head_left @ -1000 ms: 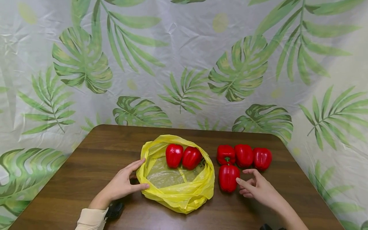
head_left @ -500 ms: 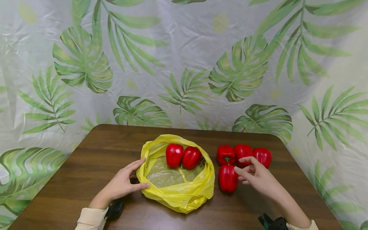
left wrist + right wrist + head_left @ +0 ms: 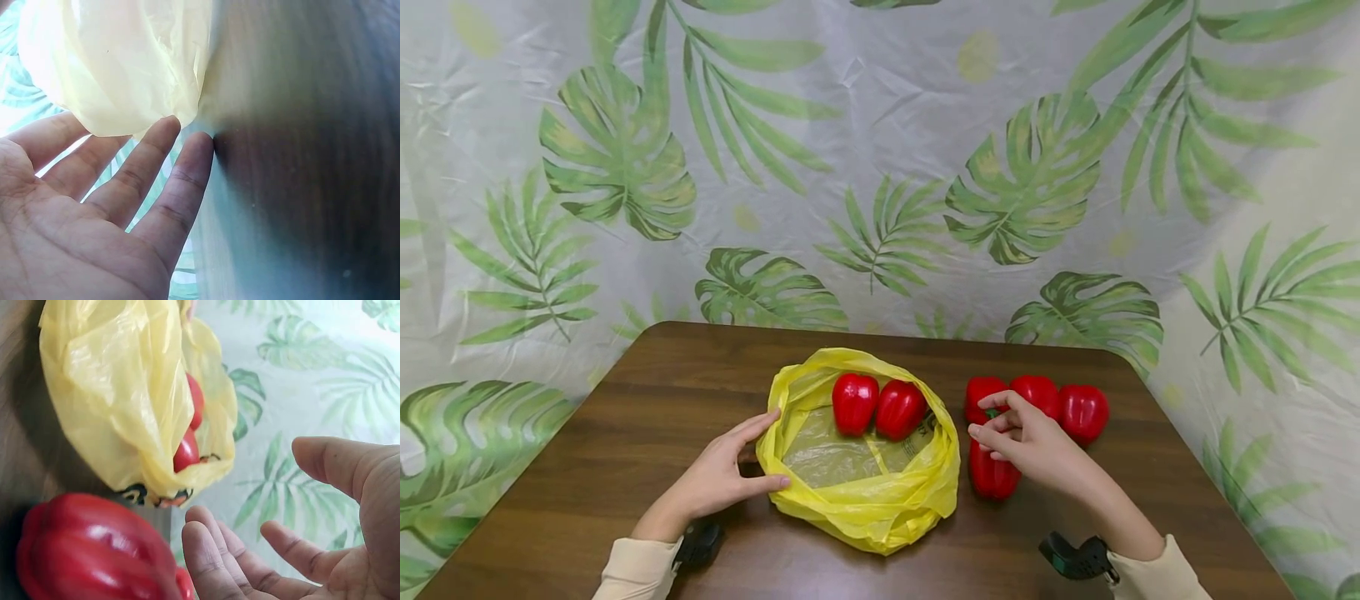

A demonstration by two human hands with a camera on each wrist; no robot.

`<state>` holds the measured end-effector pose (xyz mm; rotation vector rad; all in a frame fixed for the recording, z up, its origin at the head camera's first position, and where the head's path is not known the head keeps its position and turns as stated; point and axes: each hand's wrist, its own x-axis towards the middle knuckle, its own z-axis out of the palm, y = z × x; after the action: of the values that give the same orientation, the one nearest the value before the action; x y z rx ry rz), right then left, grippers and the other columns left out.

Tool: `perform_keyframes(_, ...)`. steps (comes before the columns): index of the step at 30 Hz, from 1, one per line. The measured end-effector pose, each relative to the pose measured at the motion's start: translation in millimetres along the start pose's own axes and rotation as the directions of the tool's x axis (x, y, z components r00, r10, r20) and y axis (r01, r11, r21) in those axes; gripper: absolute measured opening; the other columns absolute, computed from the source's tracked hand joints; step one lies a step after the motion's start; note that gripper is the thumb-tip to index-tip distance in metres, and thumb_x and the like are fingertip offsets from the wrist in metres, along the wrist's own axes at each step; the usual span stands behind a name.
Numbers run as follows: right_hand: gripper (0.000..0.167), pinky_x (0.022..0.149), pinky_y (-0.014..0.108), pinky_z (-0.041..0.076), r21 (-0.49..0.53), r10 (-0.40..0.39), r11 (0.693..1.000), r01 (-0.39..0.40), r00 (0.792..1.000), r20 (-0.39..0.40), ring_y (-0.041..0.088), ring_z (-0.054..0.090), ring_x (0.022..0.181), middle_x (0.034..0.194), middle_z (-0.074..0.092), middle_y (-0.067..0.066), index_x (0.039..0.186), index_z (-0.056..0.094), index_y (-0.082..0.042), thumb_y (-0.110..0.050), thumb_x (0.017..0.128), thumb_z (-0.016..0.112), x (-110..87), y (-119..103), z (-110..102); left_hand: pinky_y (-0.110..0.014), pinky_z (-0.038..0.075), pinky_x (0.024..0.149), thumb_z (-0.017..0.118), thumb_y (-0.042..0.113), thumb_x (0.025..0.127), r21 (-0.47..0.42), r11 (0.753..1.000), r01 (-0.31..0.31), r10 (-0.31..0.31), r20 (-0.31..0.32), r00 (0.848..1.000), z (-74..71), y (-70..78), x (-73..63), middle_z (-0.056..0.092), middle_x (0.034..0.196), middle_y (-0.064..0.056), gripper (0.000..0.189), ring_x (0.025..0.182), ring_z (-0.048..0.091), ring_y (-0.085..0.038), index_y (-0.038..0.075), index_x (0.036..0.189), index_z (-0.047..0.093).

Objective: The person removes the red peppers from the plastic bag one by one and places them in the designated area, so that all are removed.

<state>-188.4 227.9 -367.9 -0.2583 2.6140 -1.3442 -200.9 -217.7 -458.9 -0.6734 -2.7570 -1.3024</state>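
Observation:
A yellow plastic bag (image 3: 880,521) stands with its mouth wide, two red bell peppers (image 3: 855,404) inside at the far side. My left hand (image 3: 722,477) rests against the bag's left side, its fingers straight. The left wrist view shows those fingers (image 3: 140,165) touching the bag (image 3: 125,69). My right hand (image 3: 1033,437) hovers over the loose peppers right of the bag, fingers loosely bent and holding nothing. Partly beneath it lies the nearest red bell pepper (image 3: 992,477), seen large in the right wrist view (image 3: 100,550). The hand hides part of the back-left pepper (image 3: 979,390).
Two more red bell peppers, a middle one (image 3: 1036,390) and a right one (image 3: 1083,412), sit in the back row. All stand on a dark wooden table (image 3: 677,375). Behind it hangs a leaf-patterned sheet (image 3: 880,150).
My right hand has moved left and away from me, from beside the nearest pepper to above it and the back-left one. My left hand and the bag stay in place.

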Motion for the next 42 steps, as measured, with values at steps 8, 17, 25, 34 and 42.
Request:
perform_keyframes(8, 0.055, 0.091, 0.044, 0.066, -0.02, -0.068, 0.997, 0.069, 0.997, 0.047, 0.025, 0.075, 0.096, 0.116, 0.071, 0.013, 0.144, 0.052, -0.004, -0.033, 0.103, 0.073, 14.6, -16.6, 10.1, -0.038, 0.063, 0.1, 0.093, 0.039, 0.085, -0.009, 1.0, -0.002, 0.002, -0.012, 1.0, -0.2, -1.0, -1.0, 0.047, 0.165, -0.024, 0.098, 0.143, 0.055, -0.043, 0.001, 0.162, 0.045)
perform_keyframes(17, 0.054, 0.091, 0.038, 0.063, -0.08, -0.108, 0.99, 0.114, 0.991, 0.079, 0.022, 0.071, 0.106, 0.12, 0.072, 0.01, 0.143, 0.056, -0.005, -0.038, 0.104, 0.072, 31.4, -32.2, 19.8, -0.035, 0.063, 0.099, 0.093, 0.038, 0.085, -0.009, 1.0, -0.016, 0.016, -0.015, 1.0, 0.5, -1.8, -0.6, 0.047, 0.165, -0.024, 0.098, 0.144, 0.054, -0.042, 0.0, 0.162, 0.045)
perform_keyframes(25, 0.052, 0.09, 0.034, 0.059, -0.063, -0.12, 0.99, 0.129, 0.984, 0.129, 0.022, 0.069, 0.113, 0.125, 0.07, 0.01, 0.144, 0.055, -0.007, -0.038, 0.105, 0.07, 45.6, -42.0, 26.7, -0.035, 0.063, 0.099, 0.093, 0.038, 0.085, -0.008, 1.0, -0.012, 0.012, -0.013, 1.0, 0.8, -2.4, -0.8, 0.047, 0.165, -0.025, 0.098, 0.143, 0.055, -0.043, 0.001, 0.162, 0.045)
perform_keyframes(34, 0.053, 0.093, 0.041, 0.06, -0.068, -0.13, 0.987, 0.142, 0.978, 0.164, 0.032, 0.066, 0.124, 0.138, 0.066, 0.014, 0.146, 0.055, -0.009, -0.04, 0.105, 0.07, 58.9, -52.5, 37.0, -0.038, 0.063, 0.099, 0.092, 0.038, 0.086, -0.006, 1.0, -0.012, 0.012, -0.006, 1.0, -1.3, -0.8, -0.5, 0.046, 0.166, -0.025, 0.098, 0.144, 0.055, -0.044, 0.001, 0.163, 0.044)
perform_keyframes(42, 0.05, 0.086, 0.037, 0.061, -0.086, -0.119, 0.987, 0.136, 0.977, 0.178, 0.032, 0.069, 0.122, 0.139, 0.068, 0.014, 0.144, 0.057, -0.013, -0.04, 0.105, 0.071, 69.9, -63.1, 47.4, -0.041, 0.063, 0.1, 0.092, 0.04, 0.085, -0.002, 1.0, 0.001, -0.001, -0.009, 1.0, -1.7, 0.9, -0.6, 0.045, 0.167, -0.023, 0.098, 0.145, 0.053, -0.043, 0.002, 0.163, 0.044)
